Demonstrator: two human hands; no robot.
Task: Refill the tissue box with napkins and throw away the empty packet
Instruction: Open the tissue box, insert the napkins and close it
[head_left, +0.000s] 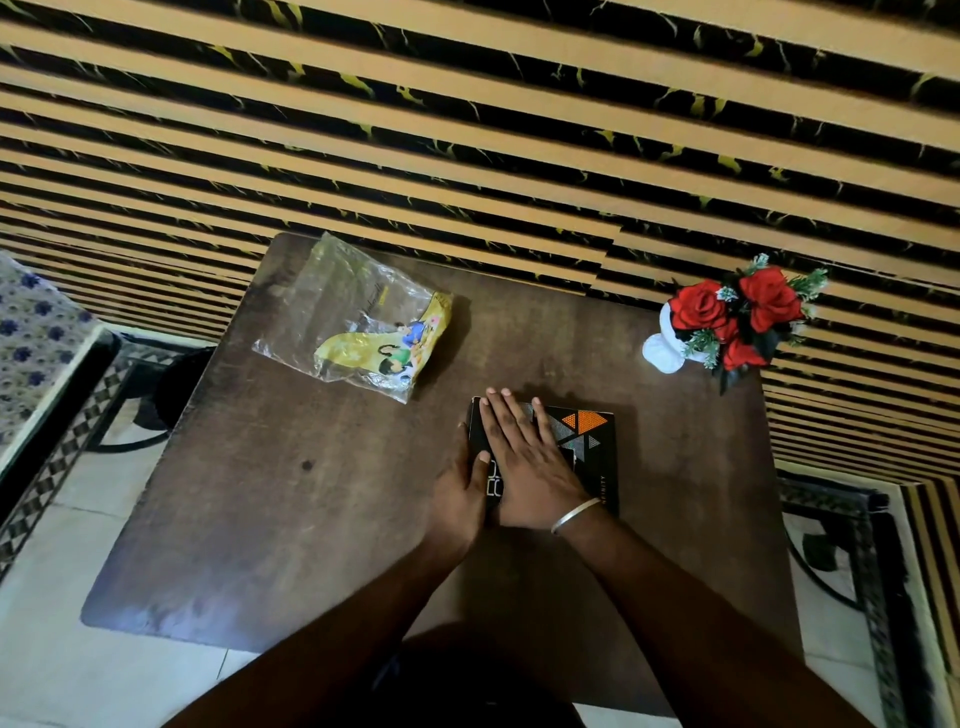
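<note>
A black tissue box (597, 452) with orange and grey triangles lies flat on the dark wooden table (291, 519). My right hand (524, 457), with a silver bangle at the wrist, rests palm down on the box top, fingers spread flat. Against the box's left side sits my left hand (460, 493), its thumb lying on the top edge. A flat, clear and yellow plastic packet (363, 327) lies apart from both hands at the table's far left. No napkins are visible.
A white vase with red artificial roses (727, 322) stands at the table's far right corner. A striped black and tan wall runs behind the table. Tiled floor and a patterned rug edge surround it; a cloth-covered surface (31, 338) is at the left.
</note>
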